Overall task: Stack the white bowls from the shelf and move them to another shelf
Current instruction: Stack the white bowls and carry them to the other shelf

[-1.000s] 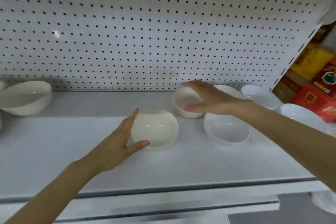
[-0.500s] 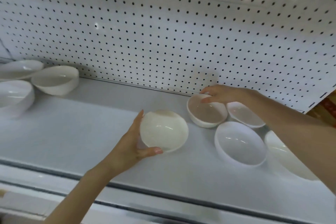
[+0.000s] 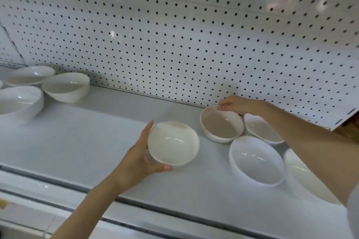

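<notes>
**A:** The left hand has the tilted bowl. The thumb is hooked on the near rim, the fingers are wrapped behind it, and its mouth is tipped toward the camera. It's roughly midway between the shelf's front lip and the back edge.

**B:** The right hand is at the back edge of the shelf, fingers curled over the far rim of the back bowl. That bowl sits upright, close to the pegboard panel.

**A:** There's hardly a gap between those two bowls. They're just beside each other, not touching.

**B:** Where's the room to move?

**A:** To the left. A long stretch of white shelf runs from the tilted bowl to the left end, where three more bowls cluster. There's a rear bowl, a middle bowl and a near bowl cut off by the frame edge, all well apart from both hands.

**B:** The right end is tight. The rear right bowl is right against the back bowl, tucked under the right wrist. The front right bowl lies just in front of both.

**A:** The end bowl is beyond it, partly hidden by the right forearm, which crosses above that corner.

**B:** The tilted bowl has shelf surface between it and the front lip, and a dark seam runs along that lip.
</notes>
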